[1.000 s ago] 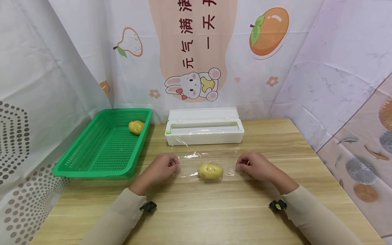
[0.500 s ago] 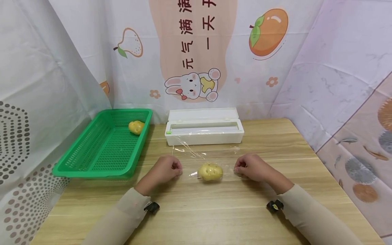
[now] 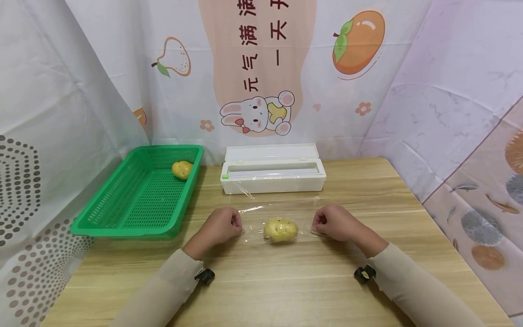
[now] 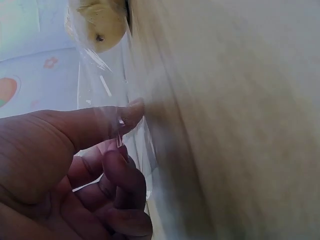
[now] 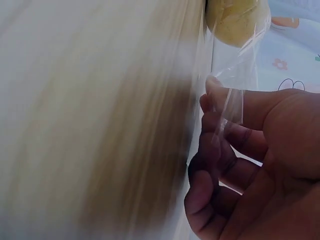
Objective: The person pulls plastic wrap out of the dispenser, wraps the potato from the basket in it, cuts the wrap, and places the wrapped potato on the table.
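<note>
A yellow potato lies at the middle of the table, with a clear sheet of plastic wrap draped over it. To its left, my left hand pinches the near left edge of the wrap between thumb and fingers; the left wrist view shows the film running from the fingertips to the potato. On the other side my right hand pinches the near right edge in the same way, and in the right wrist view film stretches toward the potato. Neither hand touches the potato.
A white wrap dispenser box stands behind the potato, its lid raised and a roll inside. At the left is a green plastic basket holding another potato. A printed curtain hangs behind the wooden table.
Both hands have drawn slightly inward toward the potato. Creases and glints in the wrap have shifted, and its near edge now lies a little closer to me. The potato has stayed put.
</note>
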`<state>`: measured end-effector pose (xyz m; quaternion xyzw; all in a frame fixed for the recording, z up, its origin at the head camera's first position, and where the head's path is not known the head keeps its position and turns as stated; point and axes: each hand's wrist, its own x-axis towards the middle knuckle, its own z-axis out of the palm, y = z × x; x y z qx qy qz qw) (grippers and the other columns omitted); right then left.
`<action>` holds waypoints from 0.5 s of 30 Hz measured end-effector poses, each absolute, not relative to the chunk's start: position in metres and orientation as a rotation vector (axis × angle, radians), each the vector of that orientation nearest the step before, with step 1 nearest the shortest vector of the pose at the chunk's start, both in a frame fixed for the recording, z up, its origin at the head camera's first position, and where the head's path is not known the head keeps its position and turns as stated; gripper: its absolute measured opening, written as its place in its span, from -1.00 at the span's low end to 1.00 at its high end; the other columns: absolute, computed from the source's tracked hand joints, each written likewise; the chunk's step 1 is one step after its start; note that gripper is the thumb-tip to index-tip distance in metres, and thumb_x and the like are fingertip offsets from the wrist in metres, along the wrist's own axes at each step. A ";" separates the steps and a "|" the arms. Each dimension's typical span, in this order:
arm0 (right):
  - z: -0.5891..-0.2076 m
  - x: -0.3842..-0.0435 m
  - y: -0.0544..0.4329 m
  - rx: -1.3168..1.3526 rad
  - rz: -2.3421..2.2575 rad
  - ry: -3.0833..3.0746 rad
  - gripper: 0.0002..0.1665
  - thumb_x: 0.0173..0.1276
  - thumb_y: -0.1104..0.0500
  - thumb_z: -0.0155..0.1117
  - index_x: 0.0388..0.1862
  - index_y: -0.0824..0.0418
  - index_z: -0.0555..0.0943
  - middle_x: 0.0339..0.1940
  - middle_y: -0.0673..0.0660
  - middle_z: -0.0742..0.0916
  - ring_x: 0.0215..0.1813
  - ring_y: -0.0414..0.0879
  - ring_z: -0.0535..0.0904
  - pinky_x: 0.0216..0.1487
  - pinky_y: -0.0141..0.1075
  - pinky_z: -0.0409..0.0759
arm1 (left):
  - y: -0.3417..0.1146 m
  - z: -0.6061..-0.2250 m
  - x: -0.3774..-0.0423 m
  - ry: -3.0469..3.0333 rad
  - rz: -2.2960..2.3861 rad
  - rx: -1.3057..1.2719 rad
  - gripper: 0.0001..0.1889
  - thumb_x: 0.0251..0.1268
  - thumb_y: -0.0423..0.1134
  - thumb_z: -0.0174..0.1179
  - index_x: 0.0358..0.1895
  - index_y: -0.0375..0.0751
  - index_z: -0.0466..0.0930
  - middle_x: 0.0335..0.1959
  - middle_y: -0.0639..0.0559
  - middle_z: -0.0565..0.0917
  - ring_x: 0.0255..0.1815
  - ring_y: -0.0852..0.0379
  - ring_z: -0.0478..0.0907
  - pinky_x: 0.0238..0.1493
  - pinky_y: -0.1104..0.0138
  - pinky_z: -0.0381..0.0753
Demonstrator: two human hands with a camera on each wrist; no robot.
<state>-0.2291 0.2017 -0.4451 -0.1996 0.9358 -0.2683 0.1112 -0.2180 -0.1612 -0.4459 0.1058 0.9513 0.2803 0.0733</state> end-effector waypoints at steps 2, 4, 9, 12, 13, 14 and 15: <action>-0.446 -0.229 0.201 -0.582 -0.776 2.746 -0.80 0.34 0.14 0.51 -0.49 0.00 0.70 -0.55 -0.11 0.65 -0.44 -0.19 0.47 -0.34 -0.28 0.45 | -0.161 -0.446 -0.219 2.855 0.834 0.320 -0.71 0.08 -0.30 0.56 -0.55 -0.05 0.56 -0.61 0.12 0.55 -0.52 0.18 0.46 -0.44 0.33 0.45; -0.447 -0.230 0.201 -0.581 -0.772 2.743 -0.78 0.32 0.13 0.52 -0.49 0.02 0.67 -0.55 -0.09 0.64 -0.43 -0.18 0.47 -0.33 -0.28 0.46 | -0.160 -0.445 -0.220 2.860 0.818 0.332 -0.70 0.07 -0.29 0.56 -0.56 -0.05 0.55 -0.61 0.13 0.55 -0.51 0.18 0.46 -0.42 0.32 0.44; -0.447 -0.232 0.200 -0.557 -0.751 2.750 -0.68 0.29 0.10 0.56 -0.47 0.09 0.54 -0.55 -0.04 0.55 -0.44 -0.15 0.44 -0.33 -0.28 0.40 | -0.159 -0.444 -0.221 2.881 0.763 0.350 -0.70 0.05 -0.26 0.56 -0.61 0.00 0.57 -0.65 0.20 0.57 -0.52 0.19 0.47 -0.38 0.31 0.45; -0.447 -0.233 0.199 -0.540 -0.735 2.753 -0.61 0.28 0.07 0.56 -0.47 0.11 0.47 -0.56 -0.02 0.50 -0.45 -0.14 0.41 -0.33 -0.27 0.36 | -0.158 -0.441 -0.220 2.890 0.733 0.351 -0.72 0.04 -0.28 0.54 -0.63 0.01 0.59 -0.68 0.22 0.57 -0.53 0.20 0.48 -0.37 0.30 0.46; -0.447 -0.233 0.199 -0.539 -0.735 2.751 -0.59 0.28 0.07 0.56 -0.48 0.11 0.46 -0.56 -0.02 0.49 -0.46 -0.14 0.41 -0.33 -0.27 0.35 | -0.157 -0.441 -0.220 2.893 0.722 0.350 -0.72 0.05 -0.28 0.53 -0.63 0.02 0.60 -0.68 0.23 0.57 -0.53 0.20 0.48 -0.37 0.30 0.47; -0.447 -0.234 0.199 -0.542 -0.735 2.748 -0.59 0.28 0.06 0.56 -0.49 0.11 0.46 -0.57 -0.03 0.48 -0.47 -0.14 0.41 -0.35 -0.27 0.36 | -0.157 -0.440 -0.219 2.899 0.712 0.351 -0.72 0.04 -0.29 0.53 -0.64 0.02 0.60 -0.68 0.23 0.56 -0.53 0.20 0.48 -0.37 0.30 0.47; -0.448 -0.234 0.199 -0.543 -0.737 2.743 -0.58 0.29 0.06 0.56 -0.50 0.10 0.46 -0.58 -0.03 0.49 -0.48 -0.15 0.42 -0.36 -0.27 0.36 | -0.157 -0.439 -0.218 2.903 0.703 0.351 -0.72 0.04 -0.29 0.53 -0.64 0.02 0.60 -0.68 0.23 0.56 -0.53 0.20 0.47 -0.37 0.31 0.46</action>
